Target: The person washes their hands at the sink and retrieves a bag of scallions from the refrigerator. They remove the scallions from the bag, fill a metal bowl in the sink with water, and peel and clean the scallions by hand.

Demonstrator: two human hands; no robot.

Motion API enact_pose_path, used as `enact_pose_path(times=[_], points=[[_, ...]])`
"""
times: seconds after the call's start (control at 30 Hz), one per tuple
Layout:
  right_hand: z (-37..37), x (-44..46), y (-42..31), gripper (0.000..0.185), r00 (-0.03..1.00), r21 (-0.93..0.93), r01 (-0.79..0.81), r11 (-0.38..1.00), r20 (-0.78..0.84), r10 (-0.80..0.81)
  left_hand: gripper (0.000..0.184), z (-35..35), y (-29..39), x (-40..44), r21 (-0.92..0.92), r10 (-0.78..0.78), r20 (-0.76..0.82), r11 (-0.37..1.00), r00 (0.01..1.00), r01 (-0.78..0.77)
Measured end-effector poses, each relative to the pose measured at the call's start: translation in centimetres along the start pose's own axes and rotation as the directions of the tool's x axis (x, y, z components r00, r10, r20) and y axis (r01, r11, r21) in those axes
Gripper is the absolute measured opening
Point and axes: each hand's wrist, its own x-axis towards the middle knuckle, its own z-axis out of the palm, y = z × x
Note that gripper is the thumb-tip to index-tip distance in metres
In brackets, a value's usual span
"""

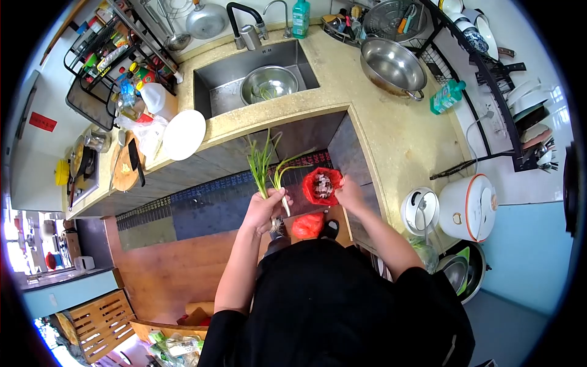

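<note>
My left hand (265, 212) is closed around a few green onions (261, 164), their leaves pointing up and away and their white roots hanging below my fist. My right hand (348, 196) is closed on the rim of a red plastic bag (308, 194), whose mouth gapes towards me. Small whitish and dark pieces (323, 185) lie inside it; I cannot make out what they are. The bag is just right of the green onions, apart from them. Below it, near my feet, is another red plastic bundle (307, 226).
Ahead, a sink (220, 102) holds a metal bowl (269, 85) with some green strands. A white plate (184, 135) stands at the counter edge, left of it a cutting board (126, 174) with a knife (134, 155). A steel pan (393, 64) and a rice cooker (468, 208) are right.
</note>
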Motion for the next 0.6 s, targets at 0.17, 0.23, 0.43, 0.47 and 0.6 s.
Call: enact_pose_path(times=[0.17, 0.23, 0.43, 0.47, 0.6], points=[[1.5, 5.1, 2.9, 0.028, 0.983, -0.162, 0.069, 0.984, 0.18, -0.04, 0.019, -0.7, 1.3, -1.8, 0.087, -0.06, 0.039, 0.995, 0.997, 0.056], [4.1, 7.1, 5.7, 0.029, 0.969, -0.223, 0.086, 0.971, 0.246, -0.029, 0.018, -0.3, 1.7, -2.6, 0.097, -0.052, 0.01, 0.994, 0.999, 0.051], [1.6, 7.5, 3.5, 0.036, 0.981, -0.226, 0.081, 0.971, 0.192, -0.037, 0.019, -1.2, 1.7, -2.8, 0.133, -0.036, 0.012, 0.991, 0.999, 0.034], [-0.2, 6.7, 1.6, 0.035, 0.987, -0.202, 0.064, 0.977, 0.159, -0.032, 0.019, -1.2, 1.7, -2.8, 0.144, -0.038, 0.003, 0.989, 0.999, 0.037], [-4.8, 2.1, -7.8, 0.014, 0.948, 0.418, 0.305, 0.855, -0.221, -0.23, 0.015, -1.1, 1.4, -2.3, 0.181, -0.052, -0.026, 0.982, 0.998, 0.056]])
